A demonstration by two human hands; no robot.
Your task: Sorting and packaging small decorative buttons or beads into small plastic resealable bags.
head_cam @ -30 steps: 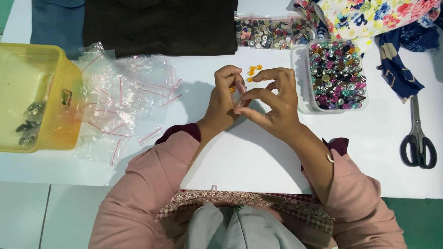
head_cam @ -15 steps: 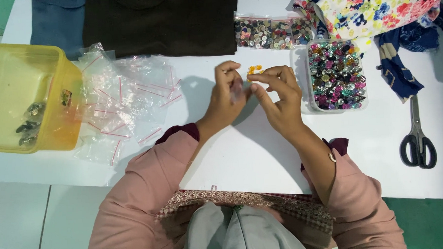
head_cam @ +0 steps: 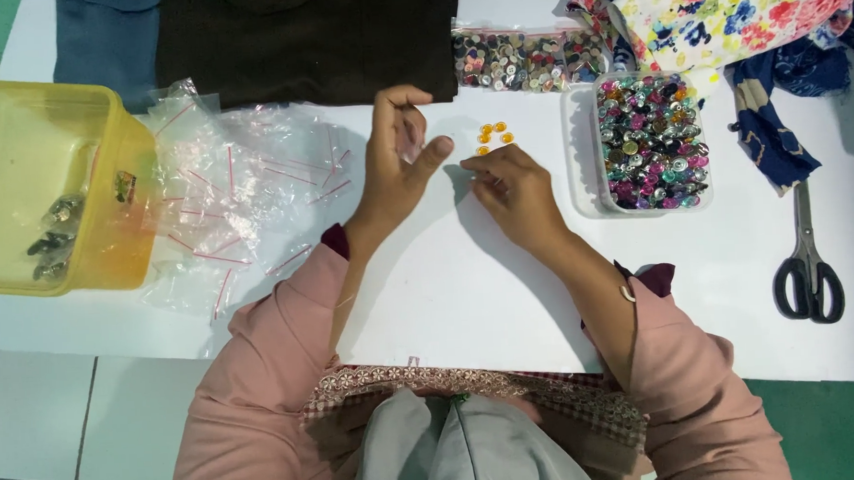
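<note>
1. Your left hand is raised, fingers curled, pinching a small clear bag.
2. Your right hand lies palm-down, fingertips grasping nothing, orange buttons at its 12 o'clock on the tabletop.

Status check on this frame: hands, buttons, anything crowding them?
Left hand holds small clear bag. Right hand fingertips down beside orange buttons. Button tray close right; table otherwise open.
</note>
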